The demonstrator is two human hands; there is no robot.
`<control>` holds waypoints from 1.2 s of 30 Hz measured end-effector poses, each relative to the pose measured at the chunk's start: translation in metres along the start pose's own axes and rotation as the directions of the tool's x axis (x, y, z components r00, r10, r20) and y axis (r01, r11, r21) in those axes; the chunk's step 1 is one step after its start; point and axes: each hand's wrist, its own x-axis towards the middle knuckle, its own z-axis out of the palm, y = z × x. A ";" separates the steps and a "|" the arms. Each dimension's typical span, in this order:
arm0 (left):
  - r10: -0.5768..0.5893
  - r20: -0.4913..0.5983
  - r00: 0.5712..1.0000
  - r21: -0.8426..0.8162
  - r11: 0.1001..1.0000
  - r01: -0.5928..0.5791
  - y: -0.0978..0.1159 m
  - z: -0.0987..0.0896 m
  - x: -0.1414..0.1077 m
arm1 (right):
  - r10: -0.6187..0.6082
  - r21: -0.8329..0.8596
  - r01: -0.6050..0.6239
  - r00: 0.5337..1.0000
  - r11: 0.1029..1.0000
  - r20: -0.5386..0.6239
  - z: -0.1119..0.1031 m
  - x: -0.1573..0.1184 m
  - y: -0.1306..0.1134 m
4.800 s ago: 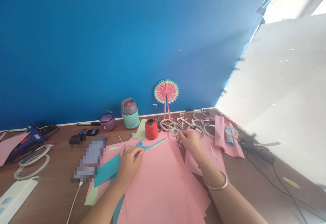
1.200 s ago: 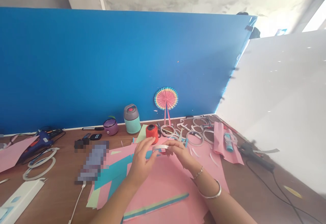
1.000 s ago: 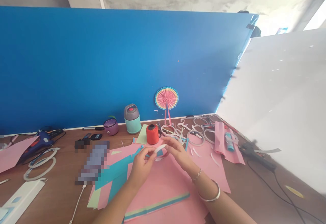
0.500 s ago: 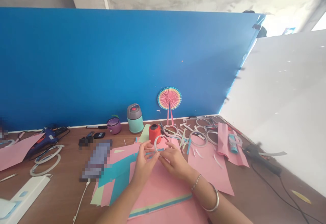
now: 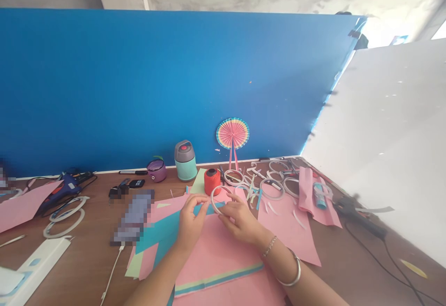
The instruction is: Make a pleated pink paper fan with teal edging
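A white ring (image 5: 212,199) was gripped between the fingers of the right hand (image 5: 239,218) and was held tilted up above the pink paper (image 5: 216,243). The left hand (image 5: 190,218) was held partly open, with its fingers curved, just beside the ring; whether the ring was touched by its fingertips could not be told. The pink paper was crossed near its lower edge by a blue and pale green strip (image 5: 219,279). A red spool (image 5: 212,183) was placed just behind the ring on the table (image 5: 94,259), and a pleated fan (image 5: 232,133) was seen upright against the blue panel (image 5: 139,78).
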 end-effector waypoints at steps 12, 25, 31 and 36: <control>-0.087 -0.021 0.996 0.235 0.968 0.089 0.000 -0.045 0.031 | 0.182 0.001 -0.184 0.971 0.983 -0.158 -0.031 0.000 0.022; -0.241 0.005 0.971 0.369 0.903 0.222 -0.030 -0.075 0.008 | 0.325 -0.113 -0.314 0.941 0.943 0.097 -0.051 -0.006 0.032; -0.282 0.107 0.953 0.417 0.883 0.215 -0.036 -0.078 0.007 | 0.394 -0.235 -0.351 0.903 0.906 0.169 -0.047 -0.005 0.032; -0.318 0.151 0.936 0.452 0.864 0.220 -0.041 -0.080 0.007 | 0.415 -0.257 -0.358 0.884 0.898 0.215 -0.043 -0.008 0.039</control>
